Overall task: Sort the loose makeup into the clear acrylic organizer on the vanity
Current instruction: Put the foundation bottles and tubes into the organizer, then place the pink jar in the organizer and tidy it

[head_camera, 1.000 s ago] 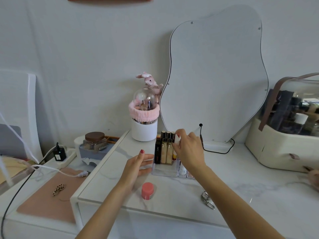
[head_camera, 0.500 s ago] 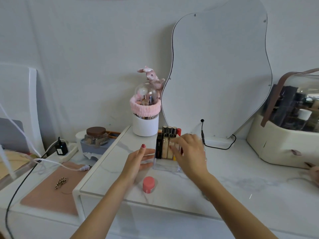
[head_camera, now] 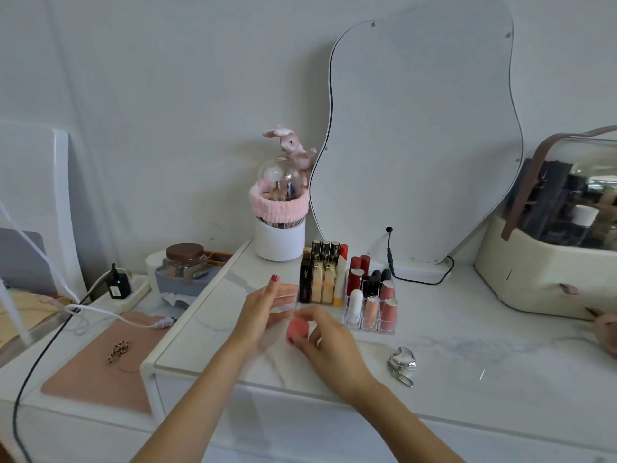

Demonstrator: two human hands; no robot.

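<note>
- The right hand (head_camera: 329, 342) pinches a small pink jar (head_camera: 297, 329) between thumb and fingers, just in front of the clear acrylic organizer (head_camera: 360, 315); blur hides whether it stands upright.
- The left hand (head_camera: 263, 309), fingers straight, rests against the organizer's left end.
- Bare vanity top (head_camera: 467, 345) lies rightward, past a silver heart keychain (head_camera: 402, 364) near the front edge.

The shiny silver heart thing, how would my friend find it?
Start at the big wavy mirror and come down past the clear organizer full of lipsticks. On the white tabletop nearer you, to its right, lies a silver heart keychain. It is the only shiny metal thing there.
</note>
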